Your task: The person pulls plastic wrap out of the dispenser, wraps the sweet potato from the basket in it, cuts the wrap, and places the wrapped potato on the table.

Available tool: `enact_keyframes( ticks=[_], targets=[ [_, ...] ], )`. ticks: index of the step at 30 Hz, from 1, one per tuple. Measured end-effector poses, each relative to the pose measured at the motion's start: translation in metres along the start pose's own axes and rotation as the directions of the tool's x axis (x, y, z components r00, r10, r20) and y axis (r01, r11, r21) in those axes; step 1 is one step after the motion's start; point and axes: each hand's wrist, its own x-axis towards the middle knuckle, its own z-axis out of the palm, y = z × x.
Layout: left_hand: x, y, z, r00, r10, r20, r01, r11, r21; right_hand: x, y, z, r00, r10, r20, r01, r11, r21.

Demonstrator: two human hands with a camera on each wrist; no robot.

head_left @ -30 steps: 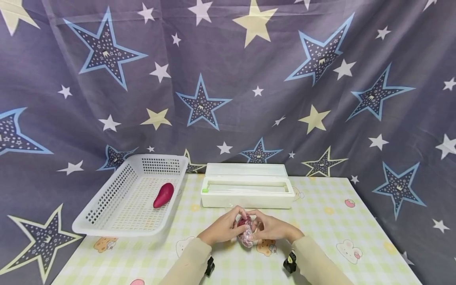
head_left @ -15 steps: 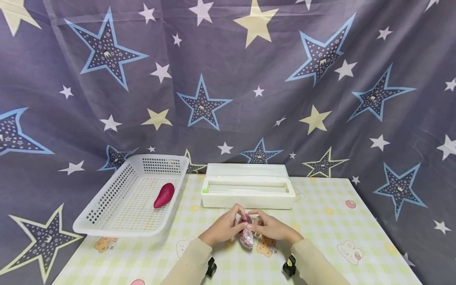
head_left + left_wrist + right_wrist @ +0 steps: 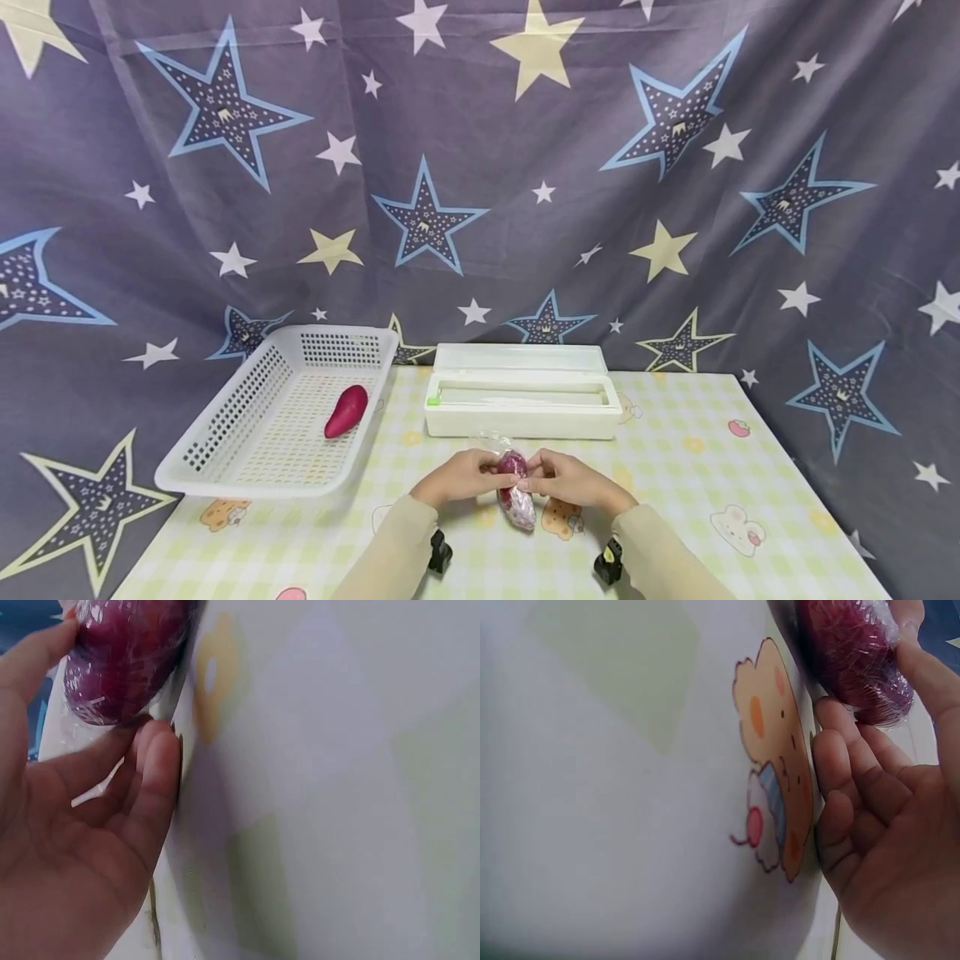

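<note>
A dark red sweet potato [image 3: 519, 507], wrapped in clear crinkled cling film, lies on the table between my two hands, its lower end pointing toward me. My left hand [image 3: 463, 479] holds its upper part from the left, thumb on top. From the other side my right hand [image 3: 576, 483] pinches it, the thumbs nearly meeting over it. In the left wrist view the shiny wrapped sweet potato [image 3: 127, 656] has the fingers bent at its end. Loose clear film [image 3: 491, 442] sticks out past the far end. The fingertips underneath are partly hidden.
Behind my hands stands a long white cling film box [image 3: 521, 423], its lid raised. To the left, a white perforated basket [image 3: 247, 490] holds an unwrapped red sweet potato [image 3: 347, 412]. A star-patterned curtain [image 3: 480, 125] hangs behind the checked tablecloth [image 3: 675, 517].
My left fingers have come down from the far end, exposing the top of the sweet potato and loose film there. The wrapped sweet potato shows more. Basket and box stay put.
</note>
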Motion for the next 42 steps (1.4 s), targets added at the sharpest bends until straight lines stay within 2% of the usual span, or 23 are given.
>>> enact_keyframes(
  ticks=[6,11,19,24,27,31,35,38,42],
  targets=[
    [0.006,0.0,-0.003,0.995,-0.046,0.093,0.053,0.995,-0.081,0.0,-0.002,0.0,1.0,0.007,0.013,-0.007,1.0,0.01],
    [0.008,0.004,-0.004,0.989,-0.045,0.138,0.061,0.991,-0.115,-0.002,-0.004,0.002,0.999,0.021,0.031,-0.022,1.0,0.02],
    [0.01,0.0,0.0,0.992,-0.03,0.121,0.052,0.983,-0.178,-0.003,-0.003,0.003,0.999,0.017,0.032,-0.017,1.0,0.013],
    [0.01,-0.003,0.003,0.994,0.009,0.105,0.015,0.975,-0.221,-0.002,0.0,0.003,0.999,0.024,0.043,-0.025,1.0,0.017],
    [0.006,-0.001,0.0,0.993,0.072,0.094,-0.055,0.983,-0.175,-0.002,0.0,0.003,0.999,0.028,0.045,-0.03,0.999,0.03],
    [0.001,0.004,-0.003,0.985,0.157,0.076,-0.156,0.988,-0.012,-0.004,0.001,0.003,0.999,0.03,0.042,-0.031,0.999,0.044],
    [-0.001,0.004,-0.004,0.983,0.178,0.048,-0.183,0.973,0.142,-0.004,0.002,0.004,0.999,0.018,0.034,-0.019,1.0,0.022],
    [-0.001,0.002,-0.003,0.976,0.215,0.031,-0.217,0.961,0.174,-0.004,0.002,0.005,1.0,0.013,0.028,-0.014,1.0,0.009],
    [-0.001,0.002,-0.002,0.966,0.258,0.012,-0.257,0.951,0.171,-0.005,0.002,0.004,0.999,0.016,0.029,-0.016,1.0,0.004]
  ],
)
